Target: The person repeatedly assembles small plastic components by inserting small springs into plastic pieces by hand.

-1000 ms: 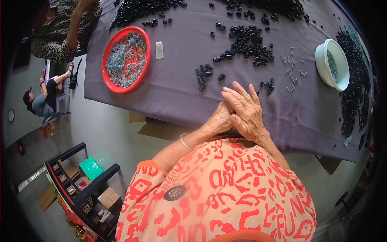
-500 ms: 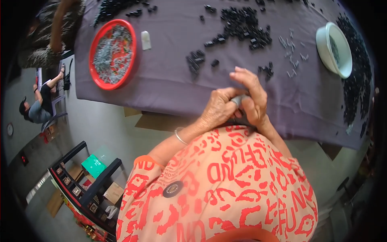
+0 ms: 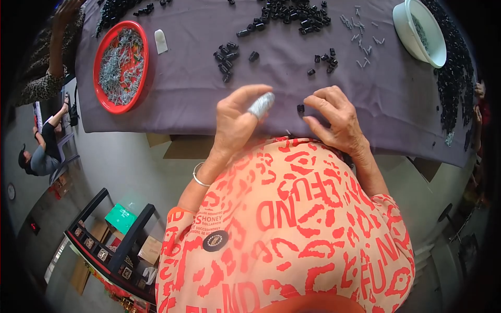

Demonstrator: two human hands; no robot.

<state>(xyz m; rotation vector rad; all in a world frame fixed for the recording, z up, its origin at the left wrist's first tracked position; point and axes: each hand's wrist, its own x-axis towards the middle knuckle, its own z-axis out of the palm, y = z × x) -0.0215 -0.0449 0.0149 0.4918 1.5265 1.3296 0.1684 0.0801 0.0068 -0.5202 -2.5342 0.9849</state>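
Observation:
My left hand is over the table's near edge, index finger stretched out above a thumb wrapped in silver-grey tape. I see nothing between that finger and thumb; the other fingers are mostly hidden. To its right, my right hand curves with thumb and index fingertips apart. A small black cylindrical piece is just left of those fingertips, apparently not gripped. Beyond the hands, small groups of similar black pieces lie on the grey-purple tablecloth.
At left stands a red basin of small grey pins, beside a white flat piece. Loose pins and a whitish basin are at right. Black heaps lie farther off. Another person's arm is at far left.
My hands were together and have separated, left hand to the left. The black piece now shows by my right fingertips. The view has shifted, so the table things sit higher and farther left.

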